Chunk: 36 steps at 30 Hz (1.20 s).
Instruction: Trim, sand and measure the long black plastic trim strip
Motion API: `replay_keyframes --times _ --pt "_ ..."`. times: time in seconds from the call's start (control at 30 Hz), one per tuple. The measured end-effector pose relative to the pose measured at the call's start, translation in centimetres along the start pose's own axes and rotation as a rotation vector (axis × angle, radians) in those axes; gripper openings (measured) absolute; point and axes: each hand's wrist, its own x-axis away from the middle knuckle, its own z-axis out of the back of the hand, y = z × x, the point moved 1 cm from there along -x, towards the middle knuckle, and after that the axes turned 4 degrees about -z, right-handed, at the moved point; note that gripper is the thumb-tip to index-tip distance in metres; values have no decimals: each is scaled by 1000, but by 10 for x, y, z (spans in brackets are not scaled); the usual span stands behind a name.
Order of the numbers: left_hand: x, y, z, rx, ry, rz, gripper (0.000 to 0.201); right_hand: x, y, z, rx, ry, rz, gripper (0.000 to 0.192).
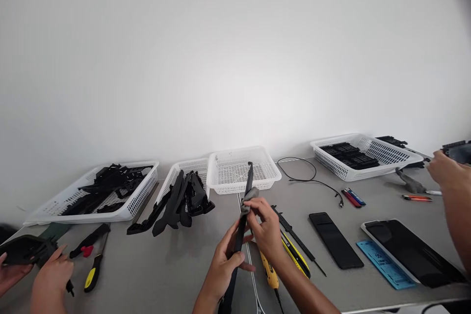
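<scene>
Risk: slip | left hand [225,260] grips black strip [241,235] over table [176,265], right hand [265,228] pinches grey cloth [249,195] on it | we judge a hard rub could flex the strip or knock the yellow knife [270,274].

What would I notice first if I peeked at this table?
In the middle, the left hand holds a long black strip upright while the right hand presses a grey cloth on it. Behind stand white baskets, some filled with black parts.
</scene>
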Motion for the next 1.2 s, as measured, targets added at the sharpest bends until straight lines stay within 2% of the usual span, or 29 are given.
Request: replay_keyframes --times 0.1,0.17,0.27,0.33,0.4,0.47,0.57,0.67,0.8,0.9,0.97,1.07,1.2 --pt "15 -2 15 -15 -53 47 68 -48 2 9 -5 82 0 18" --pt "25 -11 31 8 -20 32 64 -73 4 18 -13 122 -23 20" --pt "34 -26 48 118 6 -33 65 -79 12 24 -32 144 -76 27" --pt "36 -30 49 188 98 -18 57 -58 20 19 -47 111 -137 32" --pt "35 -29 40 209 232 41 49 -25 30 7 -63 -1 -217 36" --pt "31 -23 27 233 336 71 50 11 39 -3 -70 -130 -299 42" --pt "24 -15 9 255 386 41 58 54 44 0 -41 -198 -403 51" --pt "20 -11 -1 210 346 27 60 78 44 27 147 -171 -486 49" --pt "21 -10 -7 147 305 86 62 98 52 81 297 -130 -531 48" --pt "21 -16 -3 32 297 115 63 112 67 120 432 -64 -541 47" --pt "21 -23 5 -48 333 114 69 121 78 139 538 -26 -534 45" --pt "20 -33 20 -142 409 147 79 131 88 153 633 -27 -487 42" --pt "23 -35 33 -200 453 177 79 133 95 154 678 -28 -438 38"
